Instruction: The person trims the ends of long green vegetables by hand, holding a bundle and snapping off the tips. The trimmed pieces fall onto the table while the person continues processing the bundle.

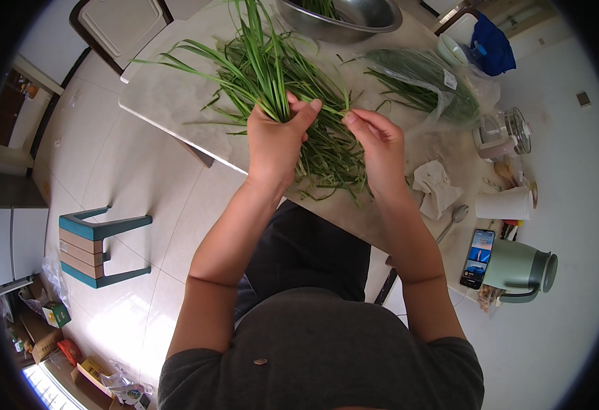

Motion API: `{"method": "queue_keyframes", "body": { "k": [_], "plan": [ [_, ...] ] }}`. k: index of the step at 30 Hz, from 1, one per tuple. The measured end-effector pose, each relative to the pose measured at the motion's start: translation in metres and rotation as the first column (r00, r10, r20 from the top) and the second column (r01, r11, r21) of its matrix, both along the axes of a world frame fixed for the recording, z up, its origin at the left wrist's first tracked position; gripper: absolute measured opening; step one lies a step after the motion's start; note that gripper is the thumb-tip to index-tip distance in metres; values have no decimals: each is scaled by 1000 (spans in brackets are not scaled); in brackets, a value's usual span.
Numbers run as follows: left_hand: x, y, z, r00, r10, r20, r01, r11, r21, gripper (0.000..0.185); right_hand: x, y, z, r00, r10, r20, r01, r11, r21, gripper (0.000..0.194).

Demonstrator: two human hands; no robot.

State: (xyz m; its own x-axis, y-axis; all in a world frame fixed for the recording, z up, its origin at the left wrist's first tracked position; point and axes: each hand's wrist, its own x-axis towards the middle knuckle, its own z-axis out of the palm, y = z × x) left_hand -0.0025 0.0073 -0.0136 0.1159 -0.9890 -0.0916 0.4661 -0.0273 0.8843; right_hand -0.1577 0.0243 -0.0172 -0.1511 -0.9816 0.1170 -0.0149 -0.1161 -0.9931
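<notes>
My left hand (275, 141) grips a bunch of long green garlic chives (264, 61), their leaf tips fanning up and to the left. Thumb and index finger of my right hand (381, 141) pinch the end of a few strands that run across from the left hand. Under both hands a loose heap of chives and torn pieces (330, 159) spreads over the pale tabletop (171, 102). The palm side of the left hand is hidden, so I cannot tell how many stems it holds.
A steel basin (351, 25) with greens stands at the far edge. Right of the heap lie a plastic bag of chives (422, 82), a crumpled tissue (437, 189) and a spoon (456, 218). Farther right are a glass pot (504, 133), paper roll (503, 203), phone (478, 259) and green kettle (515, 266).
</notes>
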Motion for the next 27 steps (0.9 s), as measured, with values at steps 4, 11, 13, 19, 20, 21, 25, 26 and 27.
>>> {"method": "queue_keyframes", "body": {
  "k": [4, 11, 13, 19, 20, 21, 25, 26, 27],
  "plan": [
    [0, 0, 5, 996, 85, -13, -85, 996, 6, 24, 2, -2, 0, 988, -100, 116, 104, 994, -22, 17],
    [29, -9, 8, 987, 125, -105, -122, 992, 30, 24, -39, -1, -8, 845, -11, -535, 23, 1000, 16, 22],
    [36, -12, 6, 988, 95, -122, -95, 995, 1, 21, -45, 5, -5, 752, -8, -659, 16, 1000, 6, 25],
    [42, -10, 8, 995, -34, -93, 28, 998, -62, 19, -30, 8, 29, 850, 136, -509, -157, 988, 2, 23],
    [41, -8, 9, 995, -55, -86, 50, 997, -61, 19, -20, 9, 39, 890, 220, -398, -213, 975, 63, 23],
    [40, -7, 10, 994, -80, -81, 75, 995, -59, 19, -10, 11, 49, 914, 294, -280, -271, 955, 117, 23],
    [32, -4, 8, 989, -132, -70, 126, 988, -87, 19, 0, 7, 36, 882, 406, -238, -386, 914, 128, 25],
    [31, -3, 11, 987, -138, -81, 131, 988, -86, 19, 3, 8, 32, 914, 355, -198, -340, 935, 102, 20],
    [30, -1, 12, 986, -140, -92, 132, 988, -83, 19, 6, 9, 34, 900, 311, -306, -309, 949, 58, 18]
  ]
}}
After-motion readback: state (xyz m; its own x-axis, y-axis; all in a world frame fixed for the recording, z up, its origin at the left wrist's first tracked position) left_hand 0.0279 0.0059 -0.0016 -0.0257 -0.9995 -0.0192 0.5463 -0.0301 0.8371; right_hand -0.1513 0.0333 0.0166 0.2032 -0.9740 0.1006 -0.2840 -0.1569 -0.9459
